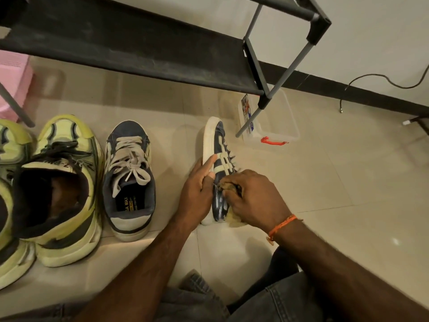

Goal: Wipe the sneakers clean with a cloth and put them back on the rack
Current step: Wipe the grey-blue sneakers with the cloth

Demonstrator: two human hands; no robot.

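Observation:
A navy sneaker with white stripes and a white sole lies tipped on its side on the tiled floor. My left hand holds it by the sole, index finger stretched along the edge. My right hand grips a bunched yellowish cloth and presses it against the shoe's side near the heel. Its matching navy sneaker stands upright to the left. The black shoe rack stretches across the top, its shelves bare.
Two yellow-green sneakers stand at the left, one more at the frame edge. A clear plastic box with a red latch sits under the rack's right leg. A pink box is far left. A black cable hangs by the wall.

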